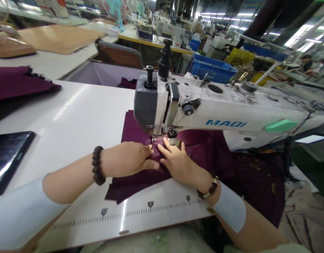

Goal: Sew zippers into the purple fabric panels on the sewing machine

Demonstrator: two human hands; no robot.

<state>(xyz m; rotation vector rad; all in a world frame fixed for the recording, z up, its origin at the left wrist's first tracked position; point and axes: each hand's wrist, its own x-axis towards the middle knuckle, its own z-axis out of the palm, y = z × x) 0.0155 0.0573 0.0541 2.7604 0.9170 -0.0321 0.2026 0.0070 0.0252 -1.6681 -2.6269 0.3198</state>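
Observation:
A dark maroon fabric piece [137,181] lies on the white sewing table [72,119] under the head of a white MAQI sewing machine [225,112]. My left hand [127,160] rests flat on the fabric just left of the presser foot [157,137], fingers pressing the cloth down. My right hand [177,160] lies on the fabric just right of the foot, fingertips close to the needle area. Both wrists wear bead bracelets. More maroon fabric [256,175] hangs off the table's right side.
A dark tablet [7,154] lies at the table's left edge. Another maroon cloth pile [16,82] sits at the far left. A ruler scale [151,209] is printed along the front edge. A chair [118,54], blue crates [213,68] and other machines stand behind.

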